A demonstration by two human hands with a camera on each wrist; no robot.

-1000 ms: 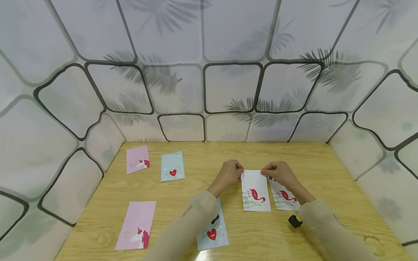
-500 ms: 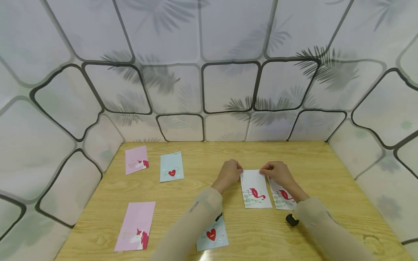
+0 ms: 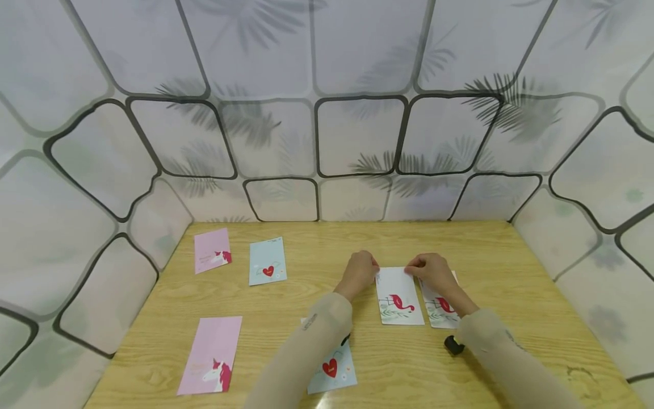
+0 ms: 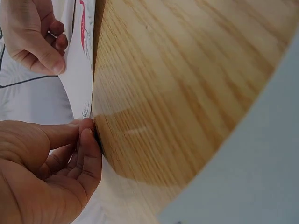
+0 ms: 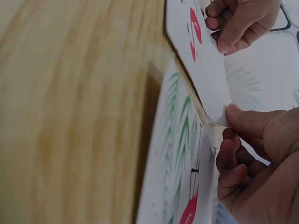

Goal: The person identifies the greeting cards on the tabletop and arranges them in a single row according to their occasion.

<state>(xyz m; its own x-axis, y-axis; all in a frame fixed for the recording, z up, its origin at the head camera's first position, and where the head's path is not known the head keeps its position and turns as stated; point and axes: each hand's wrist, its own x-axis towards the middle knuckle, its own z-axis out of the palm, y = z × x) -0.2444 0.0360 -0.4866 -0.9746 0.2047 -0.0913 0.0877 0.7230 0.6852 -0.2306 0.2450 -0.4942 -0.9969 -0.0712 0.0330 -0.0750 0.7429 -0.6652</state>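
Note:
A white card with a red flamingo [image 3: 399, 300] is held by its two far corners. My left hand [image 3: 359, 274] pinches the far left corner between thumb and fingers; my right hand [image 3: 434, 272] pinches the far right corner. In the left wrist view, the left hand's fingertips [image 4: 86, 126] are right at the card's corner, close over the wood. From the right wrist view, the held card [image 5: 201, 60] bends slightly beside a second flamingo card [image 5: 180, 154]. That second card [image 3: 438, 307] lies just to the right, partly covered by my right hand and wrist.
On the wooden table [image 3: 317, 244], a small pink unicorn card [image 3: 212, 249] and a light blue heart card [image 3: 268, 261] lie at the back left. Nearer are a larger pink unicorn card [image 3: 210, 355] and a blue heart card [image 3: 334, 372], partly under my left forearm.
The held flamingo card's near edge has shifted slightly away from me. My left forearm has moved a little right, and my right forearm slightly left. Both hands keep their pinch.

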